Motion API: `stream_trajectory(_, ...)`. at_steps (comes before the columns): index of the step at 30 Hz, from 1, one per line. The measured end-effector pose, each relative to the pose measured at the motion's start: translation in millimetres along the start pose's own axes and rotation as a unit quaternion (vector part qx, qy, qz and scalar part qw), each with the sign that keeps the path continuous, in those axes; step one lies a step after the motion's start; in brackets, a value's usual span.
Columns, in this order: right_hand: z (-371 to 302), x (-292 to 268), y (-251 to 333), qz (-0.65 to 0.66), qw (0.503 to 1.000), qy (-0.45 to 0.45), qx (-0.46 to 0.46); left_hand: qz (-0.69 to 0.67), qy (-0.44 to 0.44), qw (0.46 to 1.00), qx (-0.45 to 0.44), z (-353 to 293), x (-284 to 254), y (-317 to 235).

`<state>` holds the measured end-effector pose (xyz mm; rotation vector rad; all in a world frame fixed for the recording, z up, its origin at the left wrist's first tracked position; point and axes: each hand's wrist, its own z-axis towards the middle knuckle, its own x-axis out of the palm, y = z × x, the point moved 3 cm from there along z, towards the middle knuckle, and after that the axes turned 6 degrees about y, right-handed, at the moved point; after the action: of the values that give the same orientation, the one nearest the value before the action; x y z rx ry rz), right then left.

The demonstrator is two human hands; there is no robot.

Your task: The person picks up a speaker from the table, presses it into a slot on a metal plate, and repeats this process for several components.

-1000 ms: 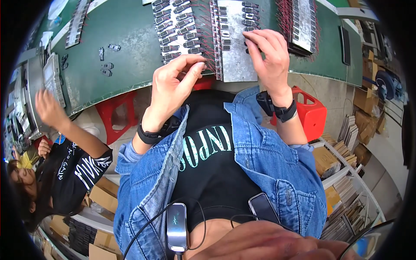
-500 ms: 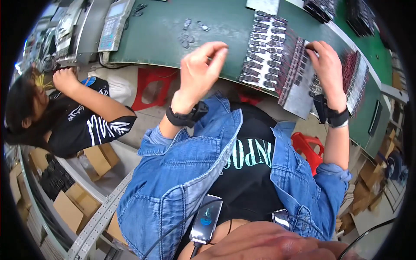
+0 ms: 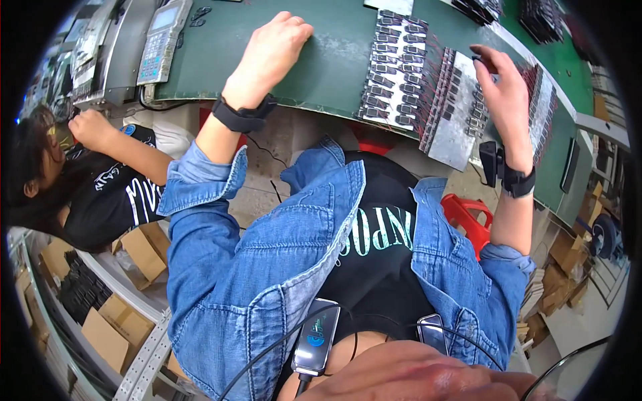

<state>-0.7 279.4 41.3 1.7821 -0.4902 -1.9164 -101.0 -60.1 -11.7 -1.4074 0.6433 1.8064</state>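
Observation:
My left hand [image 3: 277, 50] is over the green tabletop, its fingers curled down and closed; whatever they hold is hidden beneath. Above the right-hand trays is my right hand [image 3: 505, 90], thumb and fingers bent toward each other around a small dark spot I cannot make out. Just left of it a metal plate [image 3: 449, 144] carries rows of small dark parts with red wires. Farther left, a white sheet [image 3: 393, 83] bears two columns of small black modules. Another wired plate [image 3: 543, 107] lies partly behind my right hand.
A grey keypad device [image 3: 160, 43] stands at the table's left, near a few small dark pieces [image 3: 199, 15]. Stacked black parts [image 3: 540, 20] are at the far right. A co-worker [image 3: 100, 180] sits to the left. A red stool [image 3: 468, 217] and cardboard boxes [image 3: 120, 327] are below table height.
My left hand has moved left and away from me, over the loose small parts, and its fingers have closed. My right hand has stayed near the trays, its fingers lifting slightly. The view has shifted.

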Motion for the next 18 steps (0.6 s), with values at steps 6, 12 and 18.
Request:
stream_trajectory(6,-50.7,0.9,17.8,0.327,0.94,-0.008,0.1,-0.01,0.035,0.999,-0.026,4.2,-8.0,2.1)
stream_trajectory(12,-76.4,44.0,34.2,0.521,0.844,-0.043,0.121,-0.297,-0.097,0.942,-0.122,12.6,-29.2,-51.2)
stream_trajectory(18,-64.7,58.4,56.8,0.498,0.858,-0.069,0.104,-0.691,-0.093,0.675,-0.241,29.2,7.7,-139.8)
